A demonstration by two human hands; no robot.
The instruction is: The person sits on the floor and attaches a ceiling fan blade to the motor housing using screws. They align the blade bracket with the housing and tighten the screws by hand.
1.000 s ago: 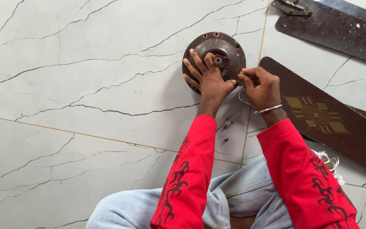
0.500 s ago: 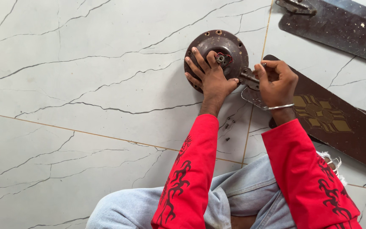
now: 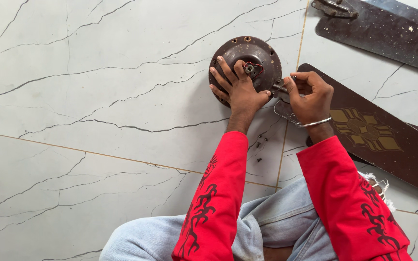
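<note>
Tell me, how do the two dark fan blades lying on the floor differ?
The nearer blade bears a gold ornament, lies beside the right hand and runs partly under the sleeve; the farther blade shows no ornament, only pale specks, and lies apart by the top edge with its metal bracket visible. Both are dark brown, flat on the tile floor.

A round brown fan motor housing (image 3: 246, 63) is pressed flat on the white marble floor (image 3: 97, 96) by the left hand (image 3: 238, 89). A metal blade bracket (image 3: 280, 86) at its right edge is pinched by the right hand (image 3: 310, 96). Two dark fan blades (image 3: 378, 140) are laid to the right, and small screws (image 3: 261, 144) are scattered nearer.
</note>
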